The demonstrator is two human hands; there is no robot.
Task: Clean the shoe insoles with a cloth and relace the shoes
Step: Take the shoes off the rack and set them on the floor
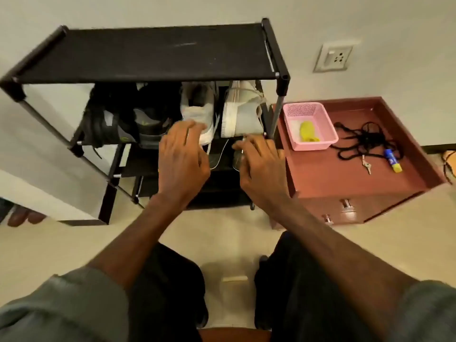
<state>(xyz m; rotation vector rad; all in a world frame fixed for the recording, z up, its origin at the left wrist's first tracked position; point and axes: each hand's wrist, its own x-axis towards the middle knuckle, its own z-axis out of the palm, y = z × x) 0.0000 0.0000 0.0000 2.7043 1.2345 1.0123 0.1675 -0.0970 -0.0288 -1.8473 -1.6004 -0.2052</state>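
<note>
At the rack (282,81) — both hands reach forward, left hand (181,159), right hand (261,166).

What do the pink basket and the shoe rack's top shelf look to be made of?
Pink basket: likely moulded plastic, with a perforated wall and even glossy colour. Top shelf: seemingly matte black fabric or thin board, scuffed pale, held between metal tubes with black plastic corner joints; which of the two I cannot tell.
</note>
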